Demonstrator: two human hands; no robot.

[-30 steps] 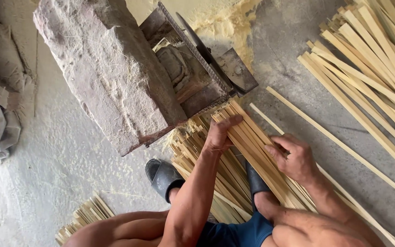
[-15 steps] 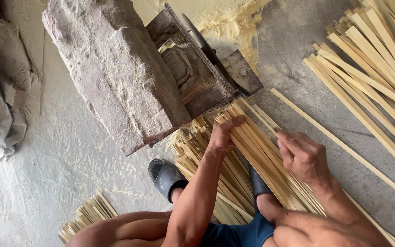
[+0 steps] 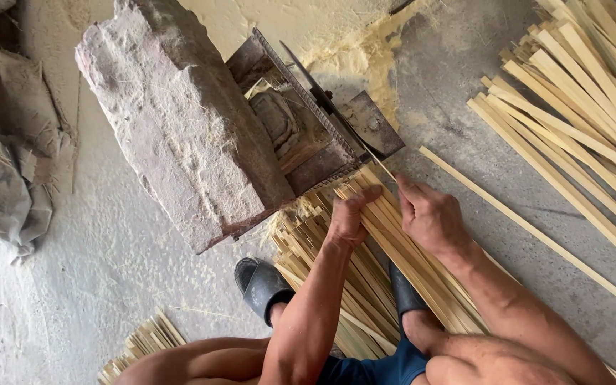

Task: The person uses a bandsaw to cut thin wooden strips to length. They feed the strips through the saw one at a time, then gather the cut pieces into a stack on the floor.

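The person squats on the dusty concrete floor [image 3: 130,271], both bare arms reaching forward over a bundle of pale split strips [image 3: 393,249] that lies between the feet and runs up to a rusty metal machine [image 3: 308,135]. The left hand [image 3: 348,217] lies palm down on the near end of the bundle, fingers curled over the strip ends just where they meet the machine, its grip pressing rather than closed around anything. The right hand [image 3: 429,214] rests just beside it on the same strips, its grip narrow, thumb and forefinger pinching what looks like a single strip (too thin to be sure) that points at the blade. A big rough stone block [image 3: 180,135] sits against the machine's left side. Sawdust [image 3: 365,50] is heaped behind it. More strips lie in a loose pile [image 3: 586,107] well apart to the right, one long strip [image 3: 536,232] alone on the floor, and a dark sandal [image 3: 262,285] shows below the left forearm
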